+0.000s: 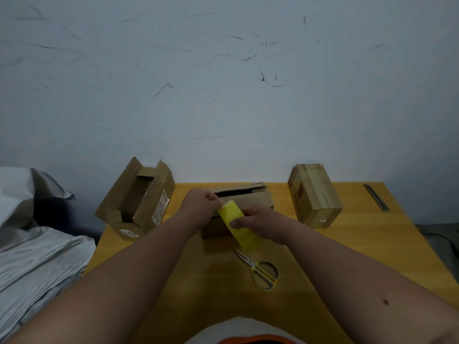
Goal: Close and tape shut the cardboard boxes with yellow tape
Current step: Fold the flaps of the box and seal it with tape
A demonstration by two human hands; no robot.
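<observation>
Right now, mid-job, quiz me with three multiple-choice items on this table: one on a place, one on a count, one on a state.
1. Where do the scissors lie?
A. near side of the middle box
B. inside the left box
C. on the right box

2. How many cardboard boxes show?
A. two
B. three
C. four

3. How is the left box?
A. taped shut
B. flattened
C. flaps open

Key: 1 A, they rest on the table nearer the person; 2 B, left, middle, right; 3 C, its flaps stand up, interior visible.
</observation>
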